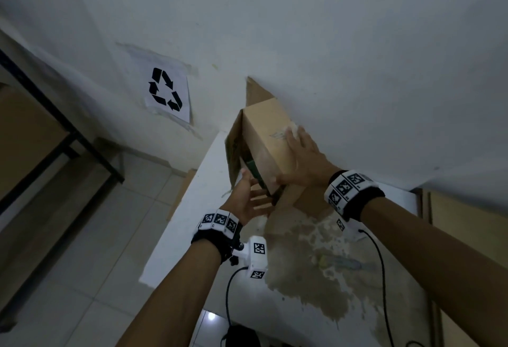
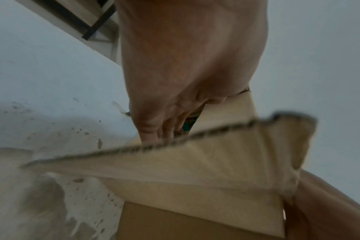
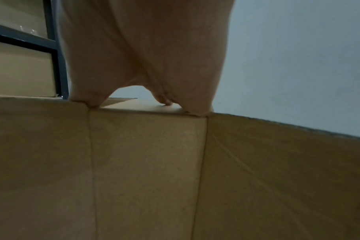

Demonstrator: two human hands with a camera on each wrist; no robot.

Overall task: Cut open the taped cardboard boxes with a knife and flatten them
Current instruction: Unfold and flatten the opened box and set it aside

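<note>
Fingers of the right hand [image 1: 303,158] lie straight and spread, palm flat on the upper face of the box [image 1: 268,137], pressing rather than gripping; the right wrist view shows the palm seated along the box's top edge with nothing held. Fingers of the left hand [image 1: 251,199] are loosely straight too, reaching into the box's open near end; in the left wrist view the fingertips [image 2: 154,131] slip behind a raised flap [image 2: 195,155], and whether they pinch any cardboard there I cannot tell.

That box stands on the white table [image 1: 198,209], hard against the wall [image 1: 357,44], with another piece of cardboard behind it. Its long axis runs away from the person toward the wall, the open end facing back at the hands. Something dark green shows just inside the opening. The knife [image 1: 339,263] appears to lie on the table nearer the person, apart from both hands.

Judging from this, the cutting is done and flattening is the step in hand. What matters is that the right hand sits on top while the left is at the open mouth, on the left side: a push down and sideways should collapse the walls, provided the left clears the flaps
</note>
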